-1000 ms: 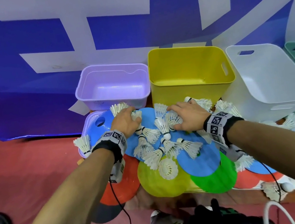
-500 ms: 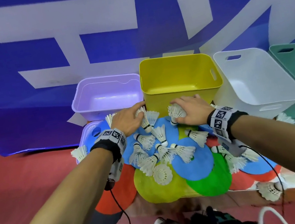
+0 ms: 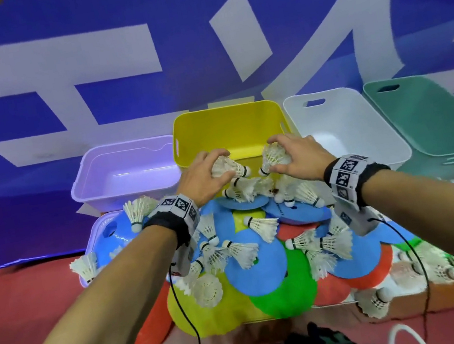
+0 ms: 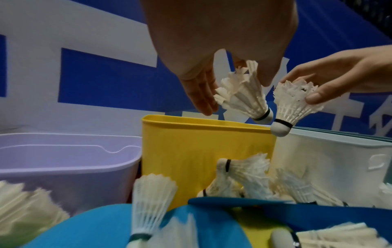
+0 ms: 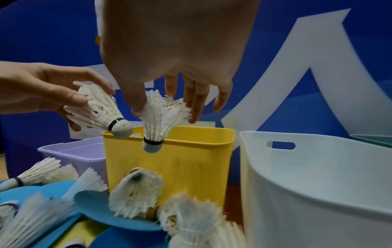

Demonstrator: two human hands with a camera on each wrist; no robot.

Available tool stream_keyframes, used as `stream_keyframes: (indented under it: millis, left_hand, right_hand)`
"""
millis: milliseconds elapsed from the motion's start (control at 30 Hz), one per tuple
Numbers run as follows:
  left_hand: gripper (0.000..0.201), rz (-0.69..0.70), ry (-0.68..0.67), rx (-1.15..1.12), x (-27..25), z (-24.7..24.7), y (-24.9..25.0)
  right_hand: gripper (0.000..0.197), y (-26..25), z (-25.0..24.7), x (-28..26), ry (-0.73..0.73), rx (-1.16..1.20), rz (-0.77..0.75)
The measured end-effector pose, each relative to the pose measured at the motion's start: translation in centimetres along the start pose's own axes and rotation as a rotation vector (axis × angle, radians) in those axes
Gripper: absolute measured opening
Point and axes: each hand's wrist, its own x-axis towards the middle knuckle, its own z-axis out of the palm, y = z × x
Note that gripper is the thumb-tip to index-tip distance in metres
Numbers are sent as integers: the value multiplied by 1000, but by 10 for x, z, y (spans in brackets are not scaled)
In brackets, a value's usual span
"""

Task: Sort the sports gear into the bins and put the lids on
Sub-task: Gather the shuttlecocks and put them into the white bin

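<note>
My left hand point(image 3: 220, 164) pinches a white shuttlecock point(image 3: 231, 166) by its feathers, cork pointing right, just over the near rim of the yellow bin point(image 3: 226, 123). Beside it my right hand point(image 3: 275, 154) pinches a second shuttlecock point(image 3: 273, 158), cork down. The left wrist view shows the left one point(image 4: 244, 99) above the yellow bin point(image 4: 201, 147) with the right one point(image 4: 293, 105) next to it. The right wrist view shows the right shuttlecock point(image 5: 158, 120) hanging at the bin's rim point(image 5: 191, 134). Several more shuttlecocks point(image 3: 239, 252) lie on coloured flat discs point(image 3: 254, 269) below.
A lilac bin point(image 3: 123, 171) stands left of the yellow one; a white bin point(image 3: 341, 128) and a teal bin point(image 3: 433, 119) stand right. A lilac lid point(image 3: 100, 232) lies at the pile's left. A blue banner hangs behind, red floor around.
Both hands have risen from the pile, each with a shuttlecock, up to the yellow bin's near rim. The view has tilted upward.
</note>
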Motion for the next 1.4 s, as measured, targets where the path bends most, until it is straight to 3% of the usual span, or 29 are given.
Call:
stream_keyframes:
  millis: [367,600,800,1067,1400]
  left_hand:
    - [44,98,10,89,71,57,101]
    - [48,163,-26,64,113,102,147]
    - [74,154,-139,31,132,124,160]
    - [70,108,-117,114,116,119,132]
    - [67,16,-46,165,45,61,47]
  right_hand:
    - [63,121,-41,-31,102,114,207]
    - [64,181,-46,-41,89,133,269]
    - [84,206,-45,-40,-15,135,305]
    - [71,184,-40,-29,-11,69,240]
    - [72,72,-11,2,-36,31,63]
